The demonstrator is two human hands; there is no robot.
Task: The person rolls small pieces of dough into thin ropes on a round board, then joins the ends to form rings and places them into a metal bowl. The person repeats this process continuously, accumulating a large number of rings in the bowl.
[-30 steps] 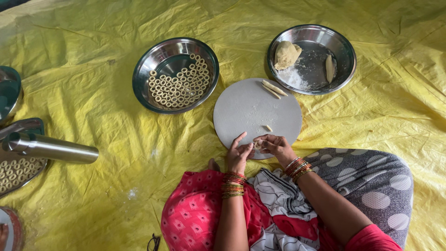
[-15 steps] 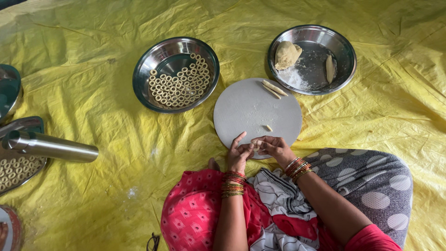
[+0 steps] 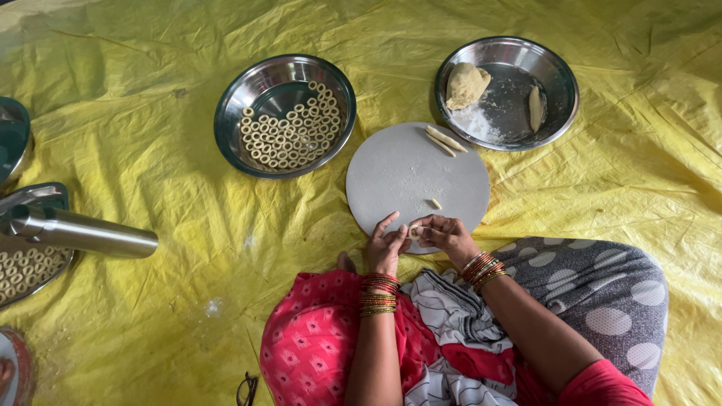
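Note:
My left hand [image 3: 385,245] and my right hand [image 3: 445,232] meet at the near edge of a round grey board [image 3: 406,169], pinching a small piece of dough [image 3: 414,230] between the fingertips of both. A short dough bit [image 3: 435,204] lies on the board just beyond my hands. Two thin dough sticks [image 3: 445,140] rest at the board's far edge. A steel bowl [image 3: 233,109] beyond and to the left holds several small dough rings [image 3: 289,131]. A steel plate [image 3: 560,83] at the far right holds a dough lump [image 3: 465,84], flour and a dough strip.
A yellow sheet [image 3: 150,301] covers the floor. A steel cylinder [image 3: 83,233] lies at the left over a tray with more rings [image 3: 22,267]. Another dish edge [image 3: 11,135] shows at far left. Dark eyeglasses [image 3: 247,389] lie by my pink-clad knee.
My hands have stayed at the board's near edge, fingers shifting slightly closer together around the small dough piece. Nothing else has moved.

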